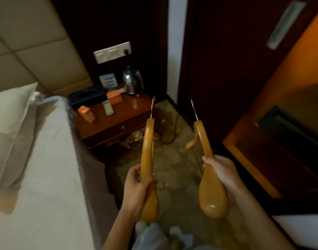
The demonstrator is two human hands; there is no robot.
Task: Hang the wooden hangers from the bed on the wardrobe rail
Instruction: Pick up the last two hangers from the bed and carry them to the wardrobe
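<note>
I hold one wooden hanger in each hand, both pointing away from me with their metal hooks forward. My left hand (136,184) grips the left hanger (147,141) near its wide shoulder end. My right hand (221,172) grips the right hanger (205,141) the same way; its broad rounded end (212,197) faces the camera. Both hang over the patterned carpet between the bed (46,177) on my left and the dark wardrobe door (226,60) on my right. No wardrobe rail is in view.
A wooden nightstand (129,114) ahead carries a steel kettle (132,81), a black tissue box (86,95), orange boxes and a remote. A cable lies on the carpet (172,159). An orange-lit wooden cabinet (281,123) stands at right. A pillow (11,114) lies on the bed.
</note>
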